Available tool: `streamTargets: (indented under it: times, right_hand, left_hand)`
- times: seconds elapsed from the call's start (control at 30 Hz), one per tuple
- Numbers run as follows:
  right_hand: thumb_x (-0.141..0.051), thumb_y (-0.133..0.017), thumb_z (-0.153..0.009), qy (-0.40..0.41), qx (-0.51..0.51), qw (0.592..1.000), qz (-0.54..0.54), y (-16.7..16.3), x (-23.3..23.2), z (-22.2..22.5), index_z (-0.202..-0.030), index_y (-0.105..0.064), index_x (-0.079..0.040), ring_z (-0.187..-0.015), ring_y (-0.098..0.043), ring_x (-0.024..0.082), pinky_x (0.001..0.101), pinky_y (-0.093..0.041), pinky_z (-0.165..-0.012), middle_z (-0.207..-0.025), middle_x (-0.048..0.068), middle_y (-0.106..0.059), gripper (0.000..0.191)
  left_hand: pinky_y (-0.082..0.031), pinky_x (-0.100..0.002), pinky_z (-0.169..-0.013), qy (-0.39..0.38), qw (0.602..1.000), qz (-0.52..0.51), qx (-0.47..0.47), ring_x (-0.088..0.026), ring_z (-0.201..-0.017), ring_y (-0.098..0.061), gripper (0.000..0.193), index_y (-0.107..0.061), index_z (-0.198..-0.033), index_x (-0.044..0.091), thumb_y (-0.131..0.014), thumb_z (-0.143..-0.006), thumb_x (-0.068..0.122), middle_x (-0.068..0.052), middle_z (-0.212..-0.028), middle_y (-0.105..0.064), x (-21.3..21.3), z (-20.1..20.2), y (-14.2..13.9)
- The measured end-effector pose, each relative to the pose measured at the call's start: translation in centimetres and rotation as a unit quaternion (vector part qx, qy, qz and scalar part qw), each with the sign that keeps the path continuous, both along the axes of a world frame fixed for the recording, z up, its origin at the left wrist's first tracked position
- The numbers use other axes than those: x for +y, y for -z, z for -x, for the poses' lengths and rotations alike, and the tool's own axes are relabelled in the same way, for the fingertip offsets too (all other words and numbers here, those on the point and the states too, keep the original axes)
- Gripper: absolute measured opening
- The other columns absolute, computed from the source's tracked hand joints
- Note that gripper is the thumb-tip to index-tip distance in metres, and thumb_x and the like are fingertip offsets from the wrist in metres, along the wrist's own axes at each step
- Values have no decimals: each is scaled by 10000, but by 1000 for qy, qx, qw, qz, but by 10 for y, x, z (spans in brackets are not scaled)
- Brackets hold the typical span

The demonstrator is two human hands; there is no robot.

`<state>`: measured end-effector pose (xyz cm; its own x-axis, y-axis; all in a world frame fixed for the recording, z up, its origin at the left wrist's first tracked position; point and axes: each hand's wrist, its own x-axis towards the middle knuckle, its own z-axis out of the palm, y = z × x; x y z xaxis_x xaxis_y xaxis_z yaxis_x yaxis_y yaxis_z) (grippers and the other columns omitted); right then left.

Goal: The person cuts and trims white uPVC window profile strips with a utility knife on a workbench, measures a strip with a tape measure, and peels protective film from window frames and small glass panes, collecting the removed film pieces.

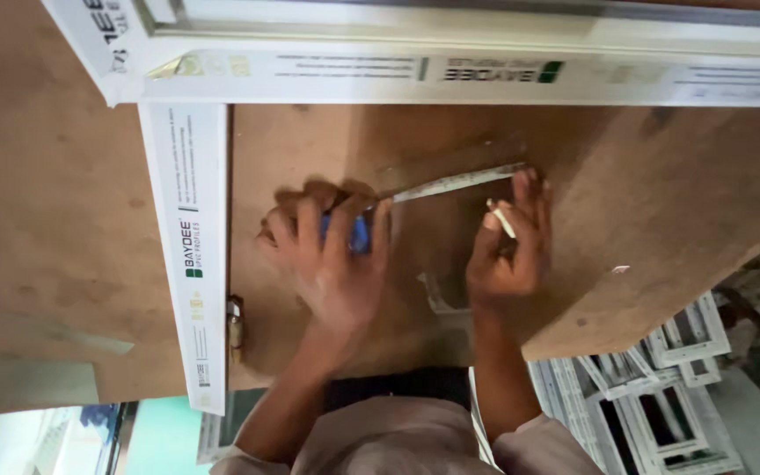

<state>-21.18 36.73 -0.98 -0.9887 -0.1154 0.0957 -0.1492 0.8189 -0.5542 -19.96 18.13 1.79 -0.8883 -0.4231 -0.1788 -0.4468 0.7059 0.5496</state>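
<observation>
Left hand presses down on a blue tape case, fingers curled over it and gripping — case mostly hidden under them. The tape blade runs out from the case to the right hand, lying flat on the brown board. Right hand pinches a pencil between thumb and fingers, other fingertips resting at the blade's far end.

Handling, judged: blade looks thin, springy metal — light, but likely to kink or snap back if let go; best held at the case and pinned near the tip, as both hands do. Case looks like hard plastic, small, easy to palm, could slide on the smooth board. Pencil is light and stiff, tip fragile.

Around: a white frame corner — one profile running down at left of the hands, another across the top, both with protective film. A small metal fitting sits just beside the left profile, near the board edge. A clear scrap lies between the wrists. Stacked white frames lie below the board at right, well apart. Nothing sits on the blade's line; the left profile is close to the left hand and limits room that way.
</observation>
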Motion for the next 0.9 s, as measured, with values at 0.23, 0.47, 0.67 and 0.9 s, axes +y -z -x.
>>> streamTargets:
  times: [0.23, 0.47, 0.67, 0.9]
  right_hand:
    - [-85, -565, -1104, 2, -3, 1000, -7, 3, -4, 0, -1138, -585, 24, -1366, -597, 457, 621, -400, -1247, -1357, 257, -659, 117]
    - [-91, -593, -1120, -10, -2, 1000, -3, -4, -5, 1, -1157, -576, 6, -1352, -581, 480, 555, -432, -1185, -1364, 249, -648, 106]
    - [55, -714, -974, -31, 13, 998, 52, -7, -25, -4, -1048, -669, 48, -827, -687, 286, 384, -597, -756, -953, 136, -678, 87]
    - [65, -762, -940, -38, 14, 997, 65, 2, -35, 2, -1022, -655, 10, -775, -643, 241, 348, -582, -688, -909, 114, -657, 145]
  left_hand:
    - [-362, -555, -950, -11, 1000, 5, -6, -357, -1086, -535, 266, -729, -1046, 166, -879, -885, 315, -69, -1134, -603, 0, -3, 0]
    - [-355, -565, -934, -19, 999, 17, -37, -375, -1069, -529, 287, -699, -976, 159, -887, -851, 337, -88, -1107, -588, 5, -1, -1]
    - [-363, -564, -976, -17, 999, 13, -26, -348, -1088, -528, 263, -699, -999, 174, -886, -880, 316, -57, -1127, -582, 8, -3, 1]
    - [-351, -552, -931, -19, 999, 13, -27, -355, -1079, -533, 268, -702, -986, 178, -890, -877, 336, -63, -1101, -575, 6, -3, 1]
